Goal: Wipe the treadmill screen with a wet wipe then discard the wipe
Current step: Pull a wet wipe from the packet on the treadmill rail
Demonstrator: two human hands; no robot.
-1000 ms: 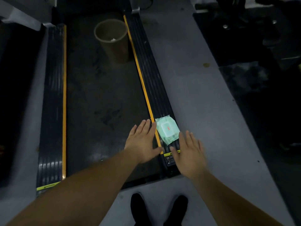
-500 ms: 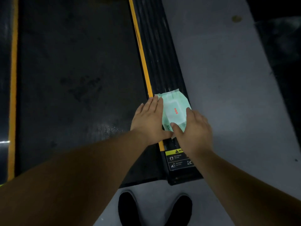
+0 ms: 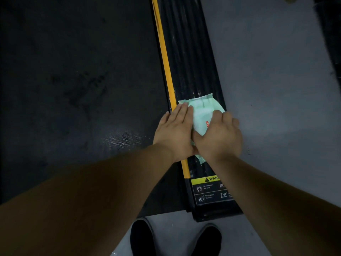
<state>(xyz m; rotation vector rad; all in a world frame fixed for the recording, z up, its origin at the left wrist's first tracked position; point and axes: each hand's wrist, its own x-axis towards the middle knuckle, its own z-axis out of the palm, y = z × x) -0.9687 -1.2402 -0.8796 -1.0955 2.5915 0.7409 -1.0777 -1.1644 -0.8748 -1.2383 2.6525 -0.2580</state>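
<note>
**Wet-wipe pack lying on treadmill side rail, both hands on it**

Wet-wipe pack entry, listed near to far.

1. Shoes [image 3: 175, 239]: two dark shoes are standing on the grey floor [image 3: 276, 89] at the bottom edge of the view, just behind the end of the treadmill.

2. Warning label [image 3: 212, 189]: a yellow-and-black sticker with small pictograms is sitting at the near end of the side rail [image 3: 190, 52]; the right forearm is covering part of it.

3. Left hand [image 3: 175, 130]: it is lying flat, fingers straight and close together, across the yellow stripe [image 3: 164, 52] and pressing on the left edge of the pack.

4. Right hand [image 3: 219, 137]: its fingers are curling over the right side of the pack and gripping it, with the thumb meeting the left hand over the pack's near end. The two hands are touching each other.

5. Wet-wipe pack [image 3: 203, 111]: a pale green soft packet with red print is resting on the black ribbed side rail, to the right of the yellow stripe. Its far end is showing beyond the fingers and a near corner is peeking out below the wrists. Whether its flap is lifted cannot be told.

6. Treadmill belt [image 3: 73, 80]: a dark, scuffed surface is filling the left of the view, beside the yellow stripe.
</note>
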